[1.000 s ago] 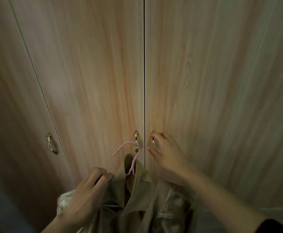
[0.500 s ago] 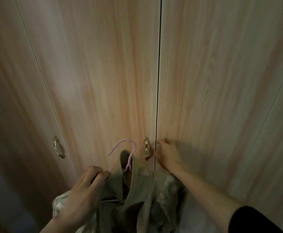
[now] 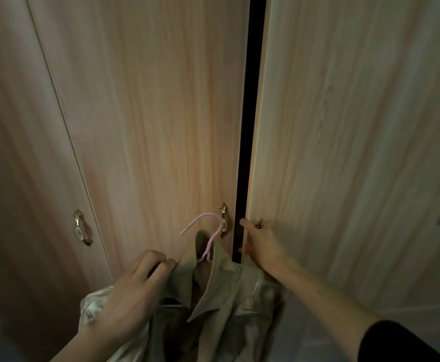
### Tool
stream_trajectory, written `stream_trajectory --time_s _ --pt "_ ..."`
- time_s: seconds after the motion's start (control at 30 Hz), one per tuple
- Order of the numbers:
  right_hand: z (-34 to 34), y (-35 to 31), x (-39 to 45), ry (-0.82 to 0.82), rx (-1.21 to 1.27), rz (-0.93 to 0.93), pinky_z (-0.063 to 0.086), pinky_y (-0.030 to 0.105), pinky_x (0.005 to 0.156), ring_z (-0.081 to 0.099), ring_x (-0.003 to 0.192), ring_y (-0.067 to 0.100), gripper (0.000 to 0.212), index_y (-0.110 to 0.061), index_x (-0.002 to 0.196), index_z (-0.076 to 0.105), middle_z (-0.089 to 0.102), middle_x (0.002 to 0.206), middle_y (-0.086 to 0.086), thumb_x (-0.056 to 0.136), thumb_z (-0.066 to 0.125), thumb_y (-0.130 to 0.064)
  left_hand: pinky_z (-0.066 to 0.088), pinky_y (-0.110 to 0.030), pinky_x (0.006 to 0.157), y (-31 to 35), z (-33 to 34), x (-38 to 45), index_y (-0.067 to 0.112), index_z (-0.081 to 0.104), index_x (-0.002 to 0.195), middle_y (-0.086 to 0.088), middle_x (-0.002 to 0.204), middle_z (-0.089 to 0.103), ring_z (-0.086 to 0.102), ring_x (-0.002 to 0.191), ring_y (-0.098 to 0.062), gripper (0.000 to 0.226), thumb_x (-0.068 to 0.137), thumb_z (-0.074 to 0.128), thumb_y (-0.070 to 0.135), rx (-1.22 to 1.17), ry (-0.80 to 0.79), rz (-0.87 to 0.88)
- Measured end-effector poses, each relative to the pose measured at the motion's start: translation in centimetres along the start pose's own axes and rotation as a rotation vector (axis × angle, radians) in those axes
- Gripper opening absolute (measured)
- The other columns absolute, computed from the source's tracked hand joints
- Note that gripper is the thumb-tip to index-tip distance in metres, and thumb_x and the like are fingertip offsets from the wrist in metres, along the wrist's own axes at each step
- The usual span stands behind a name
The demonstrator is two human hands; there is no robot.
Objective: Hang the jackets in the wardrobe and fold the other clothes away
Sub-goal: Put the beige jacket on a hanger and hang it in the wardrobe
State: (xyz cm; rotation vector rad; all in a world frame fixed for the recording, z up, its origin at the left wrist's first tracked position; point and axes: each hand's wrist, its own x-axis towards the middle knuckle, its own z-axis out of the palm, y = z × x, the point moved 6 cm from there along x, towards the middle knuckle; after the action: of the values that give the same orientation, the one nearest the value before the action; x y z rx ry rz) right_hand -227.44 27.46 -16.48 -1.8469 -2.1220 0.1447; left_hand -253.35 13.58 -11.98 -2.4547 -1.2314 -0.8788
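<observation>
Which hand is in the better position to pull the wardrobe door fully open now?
The right hand. It already grips the handle of the right door, which stands slightly ajar. The left hand is busy holding the beige jacket on its pink hanger.

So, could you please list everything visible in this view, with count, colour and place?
Wood-grain wardrobe doors: several, light brown, filling the view; the right-centre one ajar with a dark gap.
Ornate metal door handles: three plainly seen, brass, at mid-height.
Beige collared jacket: one, bottom centre, on the hanger.
Pink plastic hanger: one, hook above the collar.
Left hand: grips the jacket's shoulder.
Right hand: grips the ajar door's handle.
</observation>
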Motion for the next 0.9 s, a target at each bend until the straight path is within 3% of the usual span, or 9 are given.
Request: stream_trajectory --time_s 0.07,0.13,0.2,0.3,0.37,0.47,0.57,0.7,0.9 --pt "-0.7 -0.3 -1.9 -0.010 -0.051 -0.013 0.037 0.021 0.092 0.033 0.137 0.038 0.052 -0.014 0.152 0.028 0.028 0.153 0.019 0.103 0.039 -0.027 0.048 -0.023 0.067 0.4 -0.3 0.0 0.018 0.050 0.115 0.002 0.107 0.045 0.049 0.090 -0.013 0.030 0.086 0.045 0.026 -0.017 0.004 0.017" --pt "-1.1 -0.1 -3.7 -0.013 -0.009 0.043 0.040 0.034 0.102 0.040 0.132 0.037 0.049 -0.021 0.150 0.030 0.034 0.150 0.017 0.102 0.038 -0.028 0.042 -0.018 0.071 0.8 -0.6 -0.1 0.021 0.049 0.115 0.004 0.107 0.044 0.047 0.091 -0.012 0.032 0.084 0.046 0.028 -0.044 0.003 0.035" --pt "-2.4 -0.4 -5.9 -0.007 -0.131 0.095 0.048 0.041 0.097 0.052 0.117 0.037 0.048 -0.035 0.145 0.027 0.042 0.141 0.019 0.099 0.039 -0.028 0.043 -0.020 0.072 1.1 -0.6 -0.2 0.019 0.051 0.114 0.001 0.108 0.045 0.050 0.092 -0.016 0.035 0.080 0.058 0.023 -0.063 0.003 0.091" --pt "-4.0 -0.3 -10.1 -0.030 -0.233 0.175 0.050 0.043 0.091 0.054 0.112 0.041 0.051 -0.046 0.142 0.022 0.022 0.147 0.018 0.098 0.042 -0.030 0.047 -0.024 0.071 1.6 -0.1 -0.3 0.014 0.057 0.112 -0.003 0.107 0.050 0.049 0.092 -0.018 0.052 0.066 0.081 0.008 -0.106 -0.014 0.149" --pt "-5.2 0.4 -12.7 0.035 -0.269 0.196 0.051 0.044 0.089 0.042 0.130 0.043 0.057 -0.046 0.145 0.021 0.000 0.156 0.019 0.098 0.045 -0.024 0.048 -0.022 0.071 2.5 0.1 -0.1 0.018 0.054 0.113 0.001 0.107 0.048 0.047 0.093 -0.014 0.038 0.076 0.063 0.017 -0.128 0.038 0.181" --pt "-5.9 1.5 -15.9 0.114 -0.337 0.145 0.054 0.043 0.085 0.013 0.149 0.035 0.058 -0.043 0.144 0.026 -0.011 0.161 0.015 0.097 0.050 -0.020 0.049 -0.024 0.072 4.5 1.5 0.3 0.022 0.049 0.113 0.004 0.108 0.045 0.046 0.092 -0.013 0.036 0.080 0.036 0.021 -0.135 0.041 0.200" --pt "-6.9 2.8 -18.3 0.146 -0.380 0.143 0.057 0.040 0.078 0.010 0.151 0.030 0.052 -0.041 0.135 0.034 -0.004 0.162 0.013 0.093 0.056 -0.020 0.046 -0.023 0.074 6.7 2.6 1.0 0.020 0.053 0.115 0.001 0.109 0.050 0.048 0.093 -0.013 0.032 0.085 0.043 0.024 -0.207 -0.004 0.273" --pt "-8.4 5.0 -21.1 0.138 -0.382 0.116 0.058 0.040 0.084 0.007 0.151 0.026 0.054 -0.038 0.135 0.041 0.000 0.162 0.009 0.089 0.061 -0.019 0.039 -0.025 0.074 9.9 2.6 3.0 0.011 0.058 0.113 -0.006 0.106 0.049 0.050 0.091 -0.019 0.027 0.087 0.056 0.018 -0.267 0.029 0.385" --pt "-11.0 9.0 -25.5 0.181 -0.287 0.137 0.056 0.037 0.089 0.043 0.134 0.018 0.040 -0.038 0.135 0.046 0.024 0.157 -0.001 0.095 0.051 -0.037 0.040 -0.028 0.074 14.9 3.5 5.6 0.011 0.053 0.111 -0.005 0.105 0.045 0.049 0.089 -0.022 0.020 0.093 0.050 0.019 -0.346 0.144 0.517"
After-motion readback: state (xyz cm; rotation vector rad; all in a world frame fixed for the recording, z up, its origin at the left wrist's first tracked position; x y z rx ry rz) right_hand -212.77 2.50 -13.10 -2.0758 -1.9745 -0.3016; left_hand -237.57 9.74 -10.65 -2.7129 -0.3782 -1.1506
